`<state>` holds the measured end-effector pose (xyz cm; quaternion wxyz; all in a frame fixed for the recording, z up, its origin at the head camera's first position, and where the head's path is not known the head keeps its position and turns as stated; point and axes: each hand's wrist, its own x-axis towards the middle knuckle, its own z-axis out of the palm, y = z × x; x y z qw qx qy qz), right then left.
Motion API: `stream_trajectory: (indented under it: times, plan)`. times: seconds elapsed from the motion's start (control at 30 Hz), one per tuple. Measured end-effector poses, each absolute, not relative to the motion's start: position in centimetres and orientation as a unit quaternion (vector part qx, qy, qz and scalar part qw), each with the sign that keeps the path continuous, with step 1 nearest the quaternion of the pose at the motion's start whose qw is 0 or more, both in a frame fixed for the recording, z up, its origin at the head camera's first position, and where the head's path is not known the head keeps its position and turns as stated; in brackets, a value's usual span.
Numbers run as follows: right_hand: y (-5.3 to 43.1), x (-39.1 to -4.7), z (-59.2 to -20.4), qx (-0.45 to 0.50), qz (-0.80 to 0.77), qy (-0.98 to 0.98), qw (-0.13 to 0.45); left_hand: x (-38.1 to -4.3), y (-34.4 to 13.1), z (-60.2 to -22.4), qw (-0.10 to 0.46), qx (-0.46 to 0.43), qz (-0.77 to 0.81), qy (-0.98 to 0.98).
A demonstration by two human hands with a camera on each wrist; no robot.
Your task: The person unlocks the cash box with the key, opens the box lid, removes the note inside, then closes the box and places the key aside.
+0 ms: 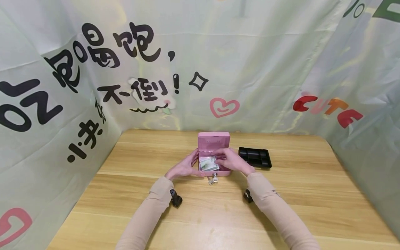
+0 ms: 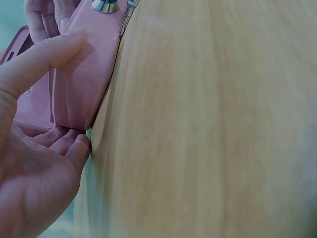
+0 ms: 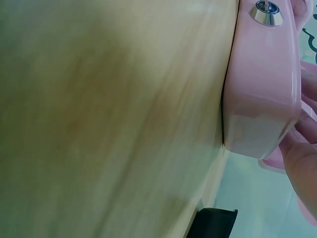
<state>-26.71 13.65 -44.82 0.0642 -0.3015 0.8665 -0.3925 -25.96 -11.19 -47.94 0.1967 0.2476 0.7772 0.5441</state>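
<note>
A pink metal cash box stands with its lid raised at the back. Paper banknotes lie inside it, at the left part. My left hand grips the box at its left front corner, the thumb on the front wall and the fingers along the side wall. Over the box's right side reaches my right hand, its thumb and fingertips pinching the banknotes' right edge. In the right wrist view its fingertips are hidden behind the box wall. Keys hang from the round lock at the front.
A black compartment tray lies on the wooden table, right of the box. Printed cloth hangs around the back and sides of the table. Each wrist carries a small black camera.
</note>
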Motion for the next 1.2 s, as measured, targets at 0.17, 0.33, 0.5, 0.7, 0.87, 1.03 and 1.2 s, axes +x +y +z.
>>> stream_trajectory:
  times: [0.17, 0.33, 0.5, 0.7, 0.87, 1.03, 1.2]
  plan:
    - [13.5, -26.7, -44.9, -0.302, -0.395, 0.865, 0.062, -26.0, -11.2, -47.9, 0.196, 0.255, 0.548, 0.772]
    - [13.3, -26.8, -44.8, -0.304, -0.398, 0.864, 0.057, -26.0, -11.2, -47.9, 0.195, 0.256, 0.548, 0.772]
    - [12.8, -26.9, -44.9, -0.293, -0.402, 0.866, 0.052, -26.1, -11.1, -47.9, 0.194, 0.254, 0.547, 0.774]
    - [11.9, -26.8, -44.8, -0.264, -0.415, 0.869, 0.052, -26.1, -11.1, -48.0, 0.196, 0.259, 0.548, 0.771]
    - [11.5, -26.7, -45.0, -0.235, -0.435, 0.866, 0.067, -26.2, -11.1, -48.1, 0.201, 0.254, 0.552, 0.769]
    - [11.5, -26.6, -45.1, -0.221, -0.451, 0.862, 0.067, -26.1, -11.1, -48.0, 0.201, 0.249, 0.551, 0.77]
    - [12.0, -26.2, -44.9, -0.195, -0.472, 0.858, 0.058, -26.0, -11.1, -47.9, 0.205, 0.247, 0.55, 0.771]
